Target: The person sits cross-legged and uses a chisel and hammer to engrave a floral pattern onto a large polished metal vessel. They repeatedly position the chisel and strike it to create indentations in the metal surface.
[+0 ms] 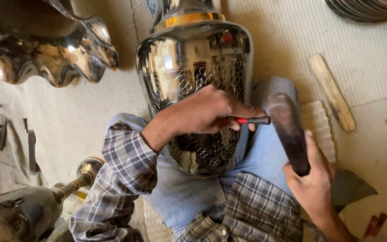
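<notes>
Pale concrete floor and a ribbed woven mat spread beneath a person seated in blue jeans and a checked shirt. Largest of all is a polished metal vase with a gold band at its neck, lying across the lap, its belly covered in fine engraved circular patterns. At upper left a scalloped shiny metal vessel rests on the floor, and at lower left another polished vessel with a narrow neck lies on its side. The left hand presses on the vase, its grip closed around a small chisel with a red band, whose tip is hidden beneath the fingers. The right hand has its grip wrapped tight on a dark flat mallet, whose upper end sits just beside the chisel's blunt end. A flat wooden stick lies on the mat at right, and a few small metal tools lie on the floor at left.
</notes>
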Action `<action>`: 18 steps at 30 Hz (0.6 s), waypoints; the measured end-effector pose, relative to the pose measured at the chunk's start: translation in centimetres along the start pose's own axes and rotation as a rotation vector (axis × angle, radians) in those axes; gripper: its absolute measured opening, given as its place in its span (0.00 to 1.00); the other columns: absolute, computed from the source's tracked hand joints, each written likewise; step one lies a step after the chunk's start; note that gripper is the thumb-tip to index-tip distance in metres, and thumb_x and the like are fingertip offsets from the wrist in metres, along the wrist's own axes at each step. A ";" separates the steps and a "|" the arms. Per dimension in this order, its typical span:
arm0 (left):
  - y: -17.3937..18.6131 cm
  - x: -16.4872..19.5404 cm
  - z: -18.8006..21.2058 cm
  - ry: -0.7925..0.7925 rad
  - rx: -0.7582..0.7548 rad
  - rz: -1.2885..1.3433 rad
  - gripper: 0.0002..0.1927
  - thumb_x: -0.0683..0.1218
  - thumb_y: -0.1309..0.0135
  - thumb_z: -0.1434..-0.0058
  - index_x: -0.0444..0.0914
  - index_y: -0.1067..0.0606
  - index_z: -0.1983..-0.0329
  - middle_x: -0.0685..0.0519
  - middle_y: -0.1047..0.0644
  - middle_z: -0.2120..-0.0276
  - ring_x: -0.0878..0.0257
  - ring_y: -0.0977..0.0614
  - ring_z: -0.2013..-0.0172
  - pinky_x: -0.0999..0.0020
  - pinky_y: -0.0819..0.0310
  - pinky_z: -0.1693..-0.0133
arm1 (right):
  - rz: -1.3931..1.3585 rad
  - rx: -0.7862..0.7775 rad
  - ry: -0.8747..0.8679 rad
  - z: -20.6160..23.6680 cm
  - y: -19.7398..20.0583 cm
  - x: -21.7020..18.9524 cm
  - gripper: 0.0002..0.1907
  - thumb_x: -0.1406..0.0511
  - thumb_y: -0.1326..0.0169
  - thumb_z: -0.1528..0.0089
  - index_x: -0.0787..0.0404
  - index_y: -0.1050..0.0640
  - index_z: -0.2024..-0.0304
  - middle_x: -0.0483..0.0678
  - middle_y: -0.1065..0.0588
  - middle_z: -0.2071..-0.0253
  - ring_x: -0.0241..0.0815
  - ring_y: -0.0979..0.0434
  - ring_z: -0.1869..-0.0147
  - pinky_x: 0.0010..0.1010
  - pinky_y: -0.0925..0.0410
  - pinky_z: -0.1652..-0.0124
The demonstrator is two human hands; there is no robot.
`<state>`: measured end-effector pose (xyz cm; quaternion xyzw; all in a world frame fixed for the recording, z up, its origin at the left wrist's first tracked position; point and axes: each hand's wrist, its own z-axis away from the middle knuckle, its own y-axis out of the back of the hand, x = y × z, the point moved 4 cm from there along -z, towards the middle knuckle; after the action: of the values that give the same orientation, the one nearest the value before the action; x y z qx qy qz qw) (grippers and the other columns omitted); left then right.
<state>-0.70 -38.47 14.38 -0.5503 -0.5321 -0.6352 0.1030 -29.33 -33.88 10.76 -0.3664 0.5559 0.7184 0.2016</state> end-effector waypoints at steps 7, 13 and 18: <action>0.5 0.5 0.4 0.026 0.018 0.030 0.27 0.31 0.49 0.38 0.42 0.25 0.37 0.51 0.18 0.44 0.70 0.12 0.66 0.74 0.28 0.80 | -0.035 0.068 0.107 0.8 0.0 -0.2 0.46 0.72 0.40 0.48 0.69 0.40 0.27 0.59 0.23 0.57 0.48 0.21 0.57 0.35 0.26 0.56; 0.5 0.4 4.2 0.479 0.558 0.081 0.24 0.42 0.38 0.36 0.40 0.27 0.37 0.54 0.15 0.50 0.67 0.15 0.74 0.71 0.20 0.75 | 0.313 0.019 0.254 -2.2 1.9 -1.2 0.43 0.75 0.39 0.49 0.65 0.33 0.29 0.62 0.22 0.57 0.53 0.21 0.60 0.42 0.27 0.59; 0.4 1.6 4.5 0.226 0.607 -0.162 0.24 0.42 0.39 0.32 0.43 0.28 0.34 0.52 0.17 0.47 0.59 0.12 0.57 0.63 0.14 0.57 | 0.177 0.019 0.349 -4.8 4.5 -2.1 0.36 0.74 0.36 0.43 0.64 0.34 0.34 0.60 0.22 0.55 0.47 0.18 0.59 0.34 0.24 0.61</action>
<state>1.65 -34.40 15.15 -0.3765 -0.7243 -0.5107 0.2698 -29.61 -39.54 14.72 -0.4329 0.6193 0.6537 0.0417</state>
